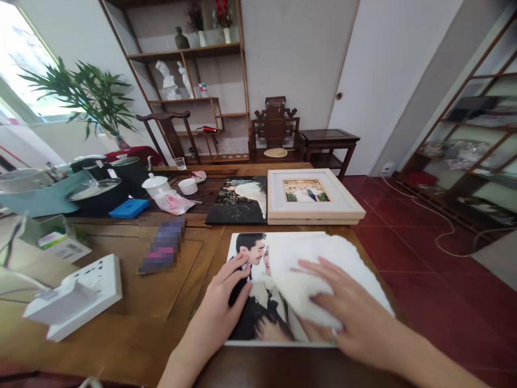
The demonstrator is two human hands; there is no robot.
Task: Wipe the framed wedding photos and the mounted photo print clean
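Note:
A large wedding photo panel (269, 310) lies flat on the wooden table in front of me, showing two people face to face. My left hand (224, 293) rests on its left side, fingers stretched out and a little apart. A fluffy white cloth (355, 258) covers much of the panel's right side and spills past its right edge. My right hand (349, 304) holds this cloth against the panel, with its fingers bent over the top. The cloth hides that part of the picture.
Behind the panel lie a dark photo panel (242, 199) and a stacked pale wooden picture frame (315, 194). On the left are a white power strip (92, 293), a blue block (129, 208), a white teapot (156, 185) and a dark pan (97, 194). Red floor tiles (428, 280) extend at right.

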